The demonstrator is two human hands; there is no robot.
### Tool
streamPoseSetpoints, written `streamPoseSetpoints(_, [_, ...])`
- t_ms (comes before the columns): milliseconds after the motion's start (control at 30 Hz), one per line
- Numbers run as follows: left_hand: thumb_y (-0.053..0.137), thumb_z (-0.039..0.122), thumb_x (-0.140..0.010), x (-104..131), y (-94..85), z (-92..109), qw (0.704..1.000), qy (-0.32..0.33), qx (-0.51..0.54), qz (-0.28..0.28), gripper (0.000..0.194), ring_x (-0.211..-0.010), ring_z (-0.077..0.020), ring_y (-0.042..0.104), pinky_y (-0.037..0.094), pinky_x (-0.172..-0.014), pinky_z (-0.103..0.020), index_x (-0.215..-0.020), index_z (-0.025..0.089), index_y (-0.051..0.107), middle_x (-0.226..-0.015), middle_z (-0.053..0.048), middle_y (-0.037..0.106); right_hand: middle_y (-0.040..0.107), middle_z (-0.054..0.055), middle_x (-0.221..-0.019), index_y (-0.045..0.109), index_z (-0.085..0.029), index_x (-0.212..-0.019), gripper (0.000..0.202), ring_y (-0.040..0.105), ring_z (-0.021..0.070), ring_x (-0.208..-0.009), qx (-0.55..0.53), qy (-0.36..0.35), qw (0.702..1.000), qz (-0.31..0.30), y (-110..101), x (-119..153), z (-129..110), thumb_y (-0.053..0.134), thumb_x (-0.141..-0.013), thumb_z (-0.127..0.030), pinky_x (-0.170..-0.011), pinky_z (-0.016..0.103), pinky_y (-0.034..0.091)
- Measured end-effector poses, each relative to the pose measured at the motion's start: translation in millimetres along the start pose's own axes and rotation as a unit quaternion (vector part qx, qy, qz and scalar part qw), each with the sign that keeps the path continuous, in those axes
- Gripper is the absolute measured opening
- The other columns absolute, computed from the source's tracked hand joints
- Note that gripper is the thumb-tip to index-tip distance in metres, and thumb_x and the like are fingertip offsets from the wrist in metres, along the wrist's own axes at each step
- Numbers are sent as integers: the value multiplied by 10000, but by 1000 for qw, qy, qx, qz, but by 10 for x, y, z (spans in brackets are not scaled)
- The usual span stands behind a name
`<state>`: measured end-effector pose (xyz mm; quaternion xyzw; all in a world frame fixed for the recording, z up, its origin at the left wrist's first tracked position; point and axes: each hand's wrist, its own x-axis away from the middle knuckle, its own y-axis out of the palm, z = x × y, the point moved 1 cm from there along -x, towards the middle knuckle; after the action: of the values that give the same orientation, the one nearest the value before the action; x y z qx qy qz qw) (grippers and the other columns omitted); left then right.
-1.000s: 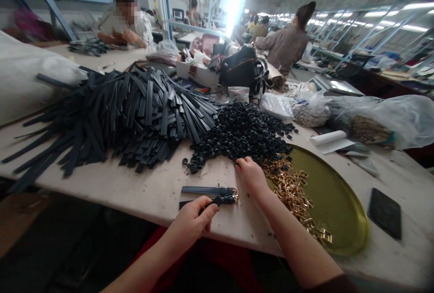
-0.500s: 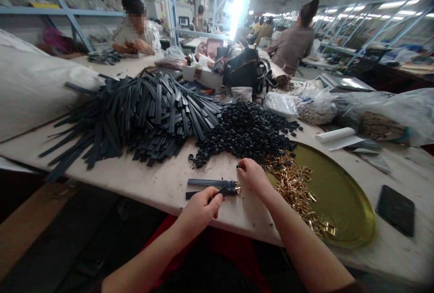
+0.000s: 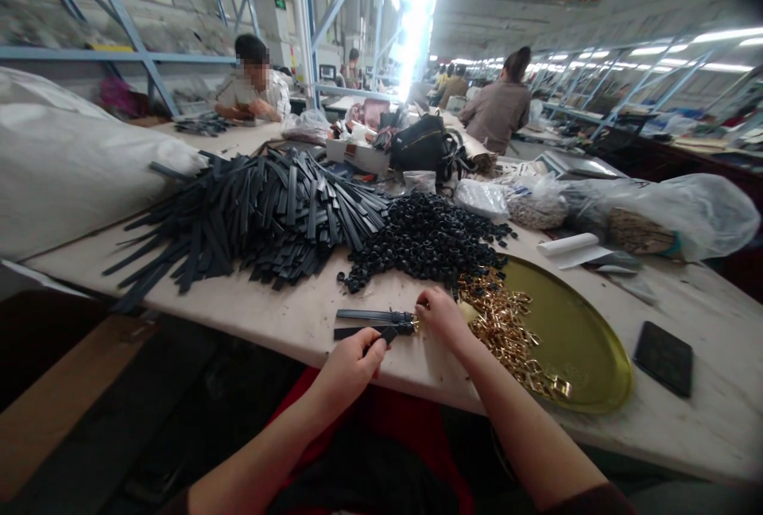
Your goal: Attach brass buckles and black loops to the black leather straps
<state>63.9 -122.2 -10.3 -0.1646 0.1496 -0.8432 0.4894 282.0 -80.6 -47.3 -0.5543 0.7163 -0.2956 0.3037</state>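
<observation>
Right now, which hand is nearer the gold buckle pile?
Right. The right hand sits at the left edge of the gold buckle pile; the left hand is farther left, pinching a black strap.

straps (image 3: 262, 217): black, plain, heaped
loops (image 3: 426, 241): black, matt
buckles (image 3: 506, 328): shiny gold
tray (image 3: 587, 344): yellow-green, metallic sheen
desk (image 3: 268, 316): pale cream, scuffed
strap in the left hand (image 3: 369, 333): black, perhaps dark navy
flat case (image 3: 663, 358): black
sack (image 3: 65, 165): off-white
lap cloth (image 3: 411, 427): red
</observation>
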Motion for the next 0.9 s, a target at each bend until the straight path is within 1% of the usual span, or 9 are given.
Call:
streamPoseSetpoints(167, [365, 371, -848, 17, -37, 64, 999, 25, 8, 25, 266, -510, -105, 457, 310, -507, -209, -727, 182, 507, -531, 53, 478, 554, -8, -598, 534, -177, -668, 267, 504, 132, -553, -177, 29, 982, -53, -41, 284, -256, 566, -722, -436, -558, 267, 383])
streamPoseSetpoints(267, [357, 374, -853, 14, -23, 113, 999, 40, 12, 32, 285, -524, -106, 465, 321, -527, -211, -730, 175, 519, -550, 44, 497, 516, -35, -543, 537, -177, -662, 318, 432, 88, -475, -426, 93, 894, -102, 47, 534, -498, 612, -684, -486, -496, 234, 351])
streamPoseSetpoints(333, [347, 372, -858, 19, -2, 120, 999, 43, 8, 32, 297, -526, -104, 463, 320, -531, -211, -724, 173, 523, -553, 42, 491, 484, -50, -510, 537, -178, -628, 314, 396, 74, -461, -546, 139, 822, -84, 129, 657, -618, 684, -629, -455, -474, 221, 326])
streamPoseSetpoints(367, [344, 369, -859, 23, 6, 114, 999, 42, 2, 31, 300, -527, -104, 460, 315, -529, -210, -724, 172, 526, -556, 43, 486, 478, -54, -504, 543, -180, -626, 304, 394, 73, -461, -567, 151, 807, -63, 167, 700, -658, 701, -616, -439, -469, 218, 322])
streamPoseSetpoints(433, [351, 354, -853, 34, 9, 90, 999, 38, -19, 25, 294, -530, -104, 448, 299, -514, -211, -718, 172, 539, -559, 42, 477, 492, -53, -519, 576, -185, -667, 268, 411, 78, -472, -566, 158, 809, -23, 226, 752, -699, 712, -612, -409, -473, 222, 331])
streamPoseSetpoints(500, [364, 329, -841, 37, -8, 65, 998, 37, -41, 6, 281, -536, -107, 439, 285, -504, -212, -711, 172, 558, -564, 39, 478, 517, -47, -549, 607, -190, -725, 243, 438, 89, -492, -531, 146, 835, -2, 255, 771, -704, 709, -622, -385, -492, 236, 357])
streamPoseSetpoints(633, [362, 312, -837, 0, -58, 45, 998, 32, -39, -38, 275, -543, -108, 440, 289, -502, -208, -724, 176, 572, -557, 41, 480, 532, -45, -551, 624, -196, -737, 217, 464, 100, -508, -471, 120, 873, -29, 241, 760, -672, 698, -630, -369, -516, 254, 382])
streamPoseSetpoints(767, [362, 310, -842, -63, -54, 57, 997, 31, -16, -63, 274, -555, -107, 451, 307, -509, -204, -729, 175, 572, -577, 37, 489, 551, -43, -567, 646, -197, -781, 221, 469, 95, -515, -473, 138, 866, -86, 219, 743, -623, 696, -640, -359, -537, 253, 385])
streamPoseSetpoints(900, [386, 269, -829, -85, -31, 52, 998, 31, 11, -57, 214, -649, -120, 510, 365, -590, -213, -817, 172, 576, -692, 14, 563, 566, -33, -598, 654, -192, -806, 228, 470, 94, -529, -496, 162, 849, -79, 242, 739, -539, 681, -669, -372, -551, 253, 383])
